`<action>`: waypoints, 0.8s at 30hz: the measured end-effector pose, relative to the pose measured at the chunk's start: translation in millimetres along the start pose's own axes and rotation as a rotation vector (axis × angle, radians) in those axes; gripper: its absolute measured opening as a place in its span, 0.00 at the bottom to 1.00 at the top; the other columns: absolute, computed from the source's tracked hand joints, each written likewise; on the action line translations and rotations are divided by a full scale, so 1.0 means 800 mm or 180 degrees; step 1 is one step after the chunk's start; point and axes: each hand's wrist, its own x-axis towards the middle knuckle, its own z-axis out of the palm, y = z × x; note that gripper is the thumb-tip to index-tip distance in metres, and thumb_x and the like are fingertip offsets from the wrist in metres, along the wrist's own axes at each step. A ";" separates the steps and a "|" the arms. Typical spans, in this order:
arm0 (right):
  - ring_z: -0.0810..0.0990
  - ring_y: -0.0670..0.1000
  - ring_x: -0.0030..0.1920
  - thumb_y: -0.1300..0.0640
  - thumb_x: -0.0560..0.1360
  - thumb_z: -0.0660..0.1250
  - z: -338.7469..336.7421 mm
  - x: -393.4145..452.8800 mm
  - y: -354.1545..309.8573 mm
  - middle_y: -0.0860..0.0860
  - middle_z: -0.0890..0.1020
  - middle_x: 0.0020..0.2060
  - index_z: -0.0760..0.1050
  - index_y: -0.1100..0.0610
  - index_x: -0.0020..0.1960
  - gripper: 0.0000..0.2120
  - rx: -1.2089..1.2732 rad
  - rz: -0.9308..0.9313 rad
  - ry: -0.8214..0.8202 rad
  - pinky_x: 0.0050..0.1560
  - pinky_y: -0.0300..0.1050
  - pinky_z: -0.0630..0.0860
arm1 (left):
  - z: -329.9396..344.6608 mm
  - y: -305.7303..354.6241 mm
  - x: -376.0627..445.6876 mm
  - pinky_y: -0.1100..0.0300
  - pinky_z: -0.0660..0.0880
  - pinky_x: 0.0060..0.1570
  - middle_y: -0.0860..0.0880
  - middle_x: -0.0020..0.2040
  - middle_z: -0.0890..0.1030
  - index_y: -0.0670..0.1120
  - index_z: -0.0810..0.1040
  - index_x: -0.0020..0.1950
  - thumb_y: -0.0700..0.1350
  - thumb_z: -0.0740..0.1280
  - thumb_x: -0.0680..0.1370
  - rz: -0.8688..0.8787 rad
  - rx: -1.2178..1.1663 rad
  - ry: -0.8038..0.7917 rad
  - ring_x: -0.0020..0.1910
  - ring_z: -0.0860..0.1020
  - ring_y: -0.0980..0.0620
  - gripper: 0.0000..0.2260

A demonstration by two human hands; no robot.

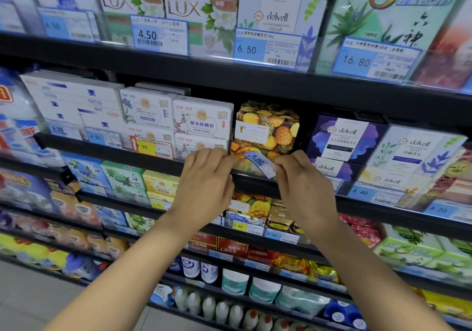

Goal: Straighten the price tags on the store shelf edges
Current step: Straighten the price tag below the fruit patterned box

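Forearms, two, bare, rising from the lower frame edge to mid-frame.

Left hand (204, 177): fingers curled at the left end of a blue price tag (259, 163), apparently pinching it against the black shelf edge (252, 184); the contact itself is hidden behind the knuckles.

Right hand (304, 180): fingers curled, pinching the tag's lower right end.

Blue price tag: marked 9.90, centre of frame, tilted with its right end lower, in front of a pineapple-print soap box (270, 126).

Neighbouring tags: yellow 9.90 tag (146, 148) to the left and blue 6.40 tag (367, 192) to the right, both lying along their rails.

Step in hand, as judged: levelling the skewed tag. The next move likely calls for raising the right end until the tag runs parallel with the rail, then pressing it flat into the holder.
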 end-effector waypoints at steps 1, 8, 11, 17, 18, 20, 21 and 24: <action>0.75 0.56 0.28 0.57 0.78 0.62 0.000 0.000 0.000 0.54 0.75 0.42 0.77 0.59 0.49 0.06 0.0024 0.0012 0.0012 0.22 0.43 0.68 | 0.000 0.001 0.002 0.52 0.65 0.55 0.46 0.50 0.76 0.43 0.77 0.58 0.42 0.61 0.73 -0.0018 0.0005 -0.0032 0.52 0.73 0.44 0.15; 0.75 0.56 0.28 0.58 0.78 0.63 0.001 0.000 0.002 0.54 0.75 0.42 0.77 0.59 0.49 0.06 0.0126 0.0033 0.0065 0.22 0.45 0.72 | -0.003 0.006 0.008 0.53 0.64 0.51 0.47 0.47 0.75 0.43 0.77 0.54 0.43 0.59 0.71 -0.0051 0.0030 -0.0047 0.48 0.72 0.45 0.14; 0.76 0.56 0.29 0.58 0.78 0.63 0.002 -0.001 0.003 0.54 0.75 0.43 0.77 0.58 0.49 0.05 0.0187 0.0051 0.0091 0.23 0.47 0.73 | -0.003 0.008 0.007 0.54 0.64 0.50 0.47 0.47 0.75 0.44 0.76 0.52 0.42 0.61 0.70 -0.0090 0.0017 -0.0078 0.48 0.72 0.46 0.13; 0.80 0.54 0.34 0.59 0.76 0.66 0.007 0.000 0.005 0.52 0.78 0.43 0.80 0.57 0.51 0.05 0.0624 0.0033 0.0255 0.28 0.49 0.77 | -0.003 0.014 0.013 0.51 0.67 0.46 0.46 0.44 0.75 0.43 0.75 0.48 0.41 0.64 0.66 -0.0267 0.0002 -0.0152 0.45 0.73 0.44 0.11; 0.80 0.54 0.34 0.59 0.76 0.66 0.008 0.001 0.004 0.52 0.79 0.44 0.80 0.57 0.51 0.06 0.0674 0.0018 0.0287 0.29 0.49 0.77 | -0.003 0.014 0.013 0.51 0.67 0.46 0.46 0.44 0.75 0.43 0.75 0.48 0.41 0.64 0.66 -0.0269 -0.0004 -0.0148 0.45 0.72 0.44 0.12; 0.80 0.54 0.36 0.61 0.76 0.66 0.011 0.000 0.002 0.52 0.80 0.45 0.79 0.57 0.53 0.07 0.0726 -0.0004 0.0333 0.29 0.50 0.78 | 0.000 0.013 0.012 0.52 0.66 0.48 0.46 0.44 0.74 0.43 0.75 0.48 0.41 0.66 0.65 -0.0265 0.0014 -0.0163 0.46 0.72 0.44 0.13; 0.81 0.55 0.37 0.62 0.76 0.66 0.012 -0.001 0.002 0.52 0.80 0.46 0.78 0.57 0.54 0.08 0.0762 0.0009 0.0353 0.30 0.50 0.78 | 0.001 0.012 0.012 0.52 0.66 0.48 0.45 0.45 0.74 0.43 0.75 0.49 0.40 0.67 0.65 -0.0269 0.0041 -0.0186 0.46 0.72 0.44 0.13; 0.81 0.55 0.37 0.64 0.76 0.65 0.015 -0.004 0.002 0.52 0.81 0.46 0.77 0.57 0.54 0.09 0.0831 -0.0039 0.0428 0.29 0.52 0.78 | 0.001 0.011 0.011 0.51 0.67 0.51 0.46 0.46 0.74 0.43 0.76 0.49 0.41 0.68 0.65 -0.0303 0.0058 -0.0223 0.48 0.71 0.44 0.13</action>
